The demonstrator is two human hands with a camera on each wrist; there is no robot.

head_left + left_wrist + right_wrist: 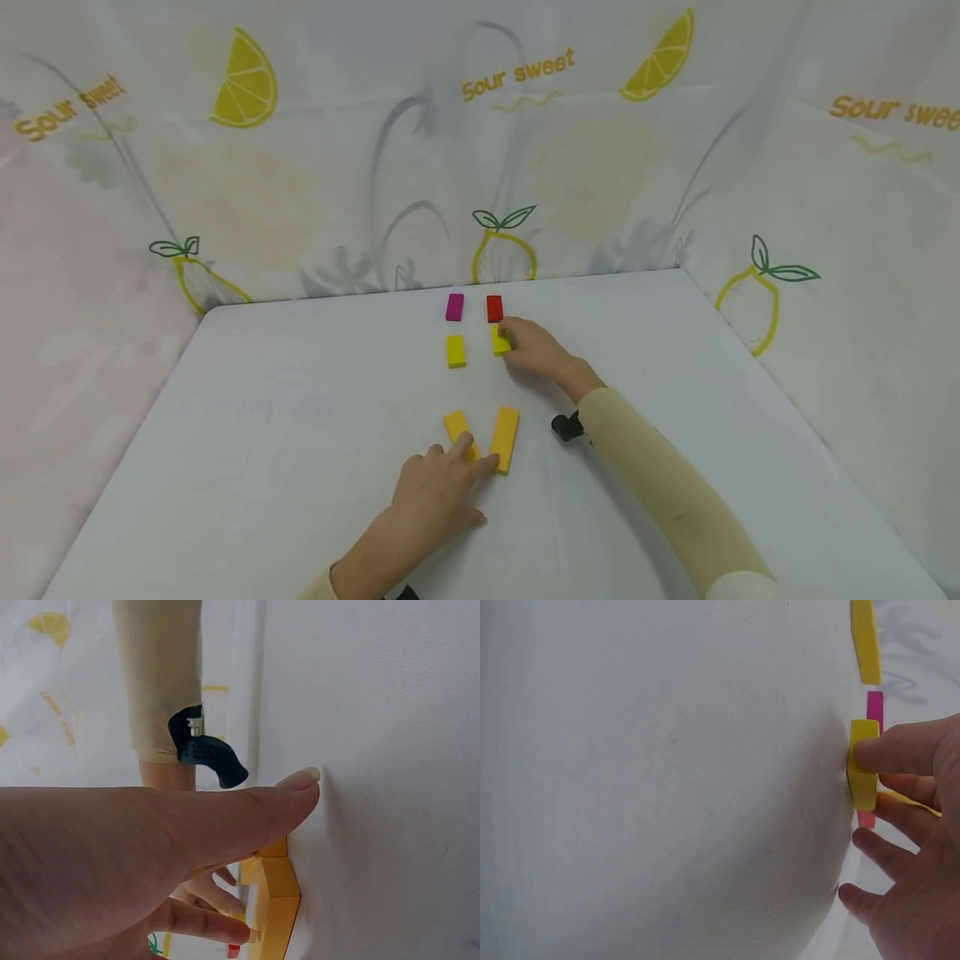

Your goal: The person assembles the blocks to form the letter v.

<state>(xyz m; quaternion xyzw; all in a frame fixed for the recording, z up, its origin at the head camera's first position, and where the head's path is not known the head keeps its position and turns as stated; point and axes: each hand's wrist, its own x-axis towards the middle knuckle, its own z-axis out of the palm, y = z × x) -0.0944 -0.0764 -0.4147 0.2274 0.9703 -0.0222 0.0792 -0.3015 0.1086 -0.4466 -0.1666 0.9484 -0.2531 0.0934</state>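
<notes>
My right hand (536,348) is at a short yellow block (500,345) near the far side of the table. In the right wrist view, the thumb lies against the near face of that block (862,784), with fingers behind it, pinching it. Nearer to me, my left hand (435,492) reaches over two longer orange-yellow blocks. One fingertip rests on the left block (454,425), which lies slanted, and another touches the right block (506,433). The left thumb (262,806) stretches out apart from both blocks in the left wrist view.
Left of the right hand lies a second yellow block (456,352). Behind the yellow pair are a magenta block (454,307) and a red block (495,308). The white table (262,433) ends at a lemon-printed cloth (337,167). Black straps circle the wrists.
</notes>
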